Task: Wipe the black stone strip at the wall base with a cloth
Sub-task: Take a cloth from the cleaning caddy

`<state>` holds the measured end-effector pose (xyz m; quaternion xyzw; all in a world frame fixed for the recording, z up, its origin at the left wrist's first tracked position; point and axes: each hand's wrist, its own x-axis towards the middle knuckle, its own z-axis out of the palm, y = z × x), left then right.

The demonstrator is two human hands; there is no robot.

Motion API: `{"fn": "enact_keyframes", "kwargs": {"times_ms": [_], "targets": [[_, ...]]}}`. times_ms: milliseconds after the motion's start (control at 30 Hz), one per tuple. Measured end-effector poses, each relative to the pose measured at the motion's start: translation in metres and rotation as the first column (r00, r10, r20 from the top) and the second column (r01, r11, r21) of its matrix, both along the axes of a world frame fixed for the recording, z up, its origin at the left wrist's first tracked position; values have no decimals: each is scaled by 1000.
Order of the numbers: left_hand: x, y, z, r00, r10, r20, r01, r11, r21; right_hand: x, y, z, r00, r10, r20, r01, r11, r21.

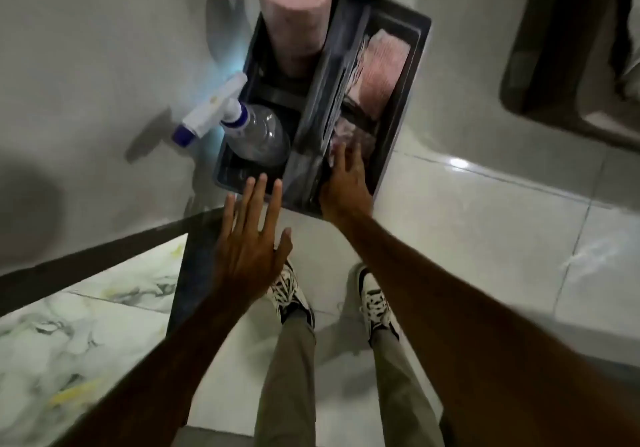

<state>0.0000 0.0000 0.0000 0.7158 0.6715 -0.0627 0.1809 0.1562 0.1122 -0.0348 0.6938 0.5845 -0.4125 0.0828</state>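
Note:
A dark caddy (412, 75) stands on the floor against the wall. Pink folded cloths (379, 65) lie in its right compartment. My right hand (344, 183) reaches into the near end of that compartment, fingers spread over a crumpled cloth (346, 134), holding nothing that I can see. My left hand (251, 238) hovers open, fingers apart, just in front of the caddy's near edge. The black stone strip (90, 259) runs along the wall base at lower left and turns down beside a marbled slab (69, 335).
In the caddy's left side stand a pink paper roll (294, 20) and a clear spray bottle (256, 134) with a white and blue trigger. My shoes (374, 301) rest on white floor tiles. A dark furniture base (554, 65) sits at upper right.

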Motion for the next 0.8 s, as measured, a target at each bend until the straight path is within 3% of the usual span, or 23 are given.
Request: {"fn": "enact_keyframes", "kwargs": {"times_ms": [100,233,433,600,800], "targets": [[-4,2,-35,999,21,-27,-21,1000,-1,-2,9,-25,996,36,80,-35,999,-21],[-1,-11,-70,998,57,7,-58,990,125,-6,6,-43,972,108,207,-113,993,13],[-1,-14,-88,998,58,-9,-55,974,220,-9,11,-45,970,103,220,-126,988,94],[-2,-16,-59,994,110,19,-111,972,205,-5,10,-14,969,102,223,-145,972,187],[18,-54,41,957,287,31,-288,941,181,5,-27,97,976,79,201,-134,951,278]]}}
